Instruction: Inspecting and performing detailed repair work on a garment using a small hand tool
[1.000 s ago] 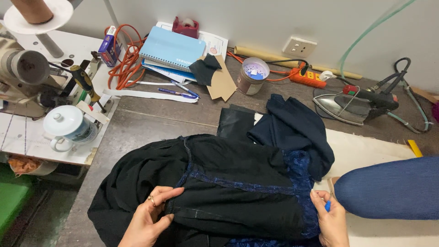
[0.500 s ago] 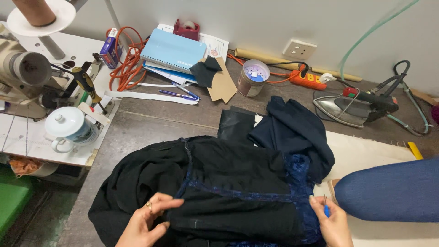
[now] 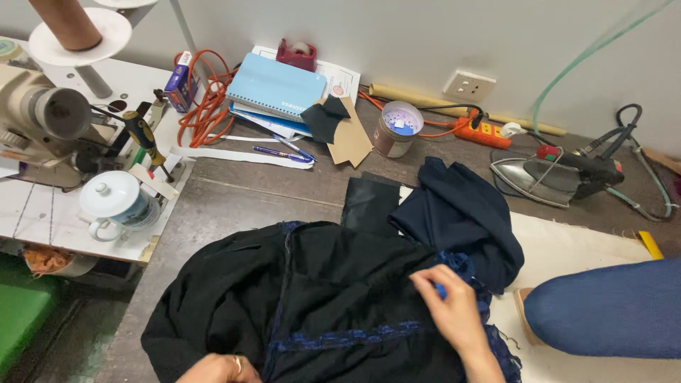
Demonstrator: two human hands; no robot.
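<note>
A large black fabric garment with dark blue lace trim (image 3: 333,305) lies spread over the grey-brown floor surface (image 3: 241,198), filling the lower middle of the view. Just beyond it a crumpled navy blue cloth (image 3: 461,213) rests partly on a cream ironing pad (image 3: 567,248), and a leg in blue denim (image 3: 610,312) comes in from the right edge over that pad. To the left stands a beige sewing machine (image 3: 42,120) on a white table (image 3: 35,213), with a white lidded mug (image 3: 113,202) near the table's front edge. Against the wall lie a light blue spiral notebook (image 3: 277,85), a coil of orange cable (image 3: 206,106), a silver steam iron with a black handle (image 3: 553,177) and a round tin with a pale lid (image 3: 397,128). The right hand (image 3: 450,308) rests on the garment near its lace edge, fingers curled together, pinching a small blue object whose kind cannot be told. The left hand (image 3: 220,369), wearing a ring, touches the garment's lower left at the frame's bottom edge; it is mostly cut off, so whether it grips the fabric cannot be told.
</note>
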